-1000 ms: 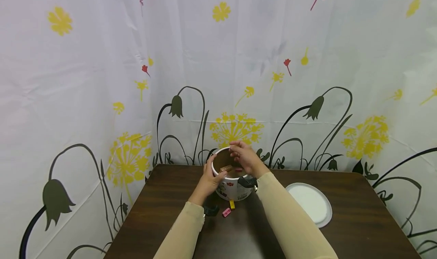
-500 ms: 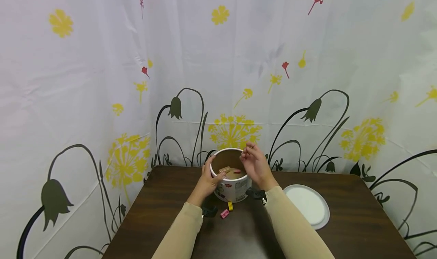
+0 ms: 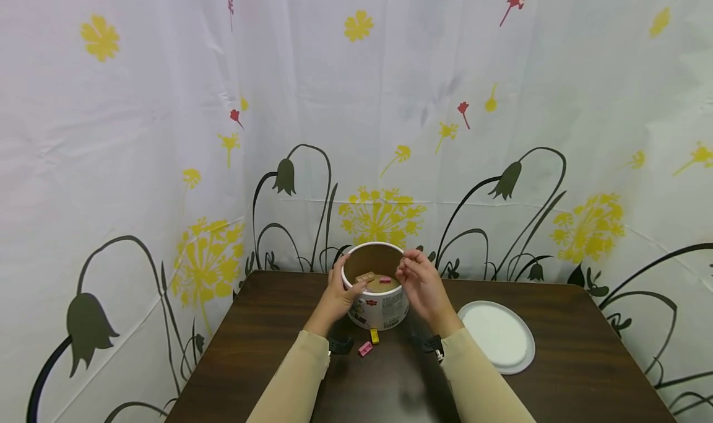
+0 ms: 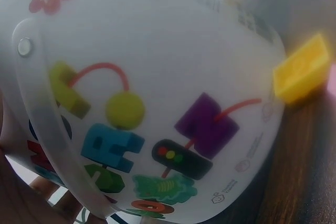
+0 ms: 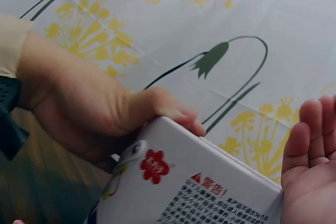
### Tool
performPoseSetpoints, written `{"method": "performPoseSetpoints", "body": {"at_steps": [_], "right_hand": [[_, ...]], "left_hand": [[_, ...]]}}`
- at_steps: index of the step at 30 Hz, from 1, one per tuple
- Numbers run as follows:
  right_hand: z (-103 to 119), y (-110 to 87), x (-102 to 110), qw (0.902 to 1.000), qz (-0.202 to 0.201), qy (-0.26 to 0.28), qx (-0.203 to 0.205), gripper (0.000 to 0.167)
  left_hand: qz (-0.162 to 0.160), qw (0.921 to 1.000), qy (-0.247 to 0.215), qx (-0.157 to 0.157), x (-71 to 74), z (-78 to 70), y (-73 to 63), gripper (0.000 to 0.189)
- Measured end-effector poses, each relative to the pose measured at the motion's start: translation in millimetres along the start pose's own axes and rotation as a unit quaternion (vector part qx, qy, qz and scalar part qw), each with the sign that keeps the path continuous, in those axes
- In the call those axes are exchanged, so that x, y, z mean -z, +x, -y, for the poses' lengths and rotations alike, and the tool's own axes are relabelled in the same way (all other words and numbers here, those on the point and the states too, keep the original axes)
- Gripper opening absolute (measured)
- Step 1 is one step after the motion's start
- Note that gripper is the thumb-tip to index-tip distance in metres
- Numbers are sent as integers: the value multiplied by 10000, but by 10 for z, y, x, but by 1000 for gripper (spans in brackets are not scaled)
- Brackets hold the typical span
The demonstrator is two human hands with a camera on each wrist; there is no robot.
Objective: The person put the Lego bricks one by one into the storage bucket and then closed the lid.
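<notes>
A white round bucket (image 3: pixel 384 308) with printed toy pictures stands near the back of the table. My left hand (image 3: pixel 334 296) grips its left side, thumb over the rim. Inside lie a tan toy brick (image 3: pixel 364 278) and a pink toy brick (image 3: pixel 385 280). By the right rim, my right hand (image 3: pixel 422 287) has loosely bent fingers; the right wrist view shows its palm (image 5: pixel 310 182) beside the bucket, with no thing seen in it. In front of the bucket are a yellow toy brick (image 3: pixel 374 336) and another pink brick (image 3: pixel 365 349).
To the right, a round white lid (image 3: pixel 496 333) lies flat on the dark wooden table (image 3: pixel 579 348). A flower-printed curtain (image 3: pixel 445 70) hangs behind the table's back edge. The bucket's pale handle (image 4: pixel 44 103) hangs along its side in the left wrist view.
My right hand has moved from over the bucket's opening to outside its right rim, then lowered a little. The left hand keeps its grip on the bucket.
</notes>
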State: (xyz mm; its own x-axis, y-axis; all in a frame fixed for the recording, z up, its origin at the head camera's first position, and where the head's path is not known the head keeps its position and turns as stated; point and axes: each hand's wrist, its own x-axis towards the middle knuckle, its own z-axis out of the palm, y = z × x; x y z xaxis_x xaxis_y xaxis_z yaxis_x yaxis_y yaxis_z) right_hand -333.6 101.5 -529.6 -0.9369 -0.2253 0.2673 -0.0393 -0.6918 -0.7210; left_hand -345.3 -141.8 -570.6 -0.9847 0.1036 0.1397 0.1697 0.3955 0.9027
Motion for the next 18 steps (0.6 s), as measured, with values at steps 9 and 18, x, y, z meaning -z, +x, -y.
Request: {"method": "performPoseSetpoints", "body": {"at_steps": [9,18], "right_hand": [[-24,-252,4,9865,220,-1622,-1,8],[-203,-602,25,9305,739,-3519,-704,23]], "left_hand": [[-9,10000,43,11,-26,23,15,96],[-71,10000,38,-18,-16,39,29,95]]}}
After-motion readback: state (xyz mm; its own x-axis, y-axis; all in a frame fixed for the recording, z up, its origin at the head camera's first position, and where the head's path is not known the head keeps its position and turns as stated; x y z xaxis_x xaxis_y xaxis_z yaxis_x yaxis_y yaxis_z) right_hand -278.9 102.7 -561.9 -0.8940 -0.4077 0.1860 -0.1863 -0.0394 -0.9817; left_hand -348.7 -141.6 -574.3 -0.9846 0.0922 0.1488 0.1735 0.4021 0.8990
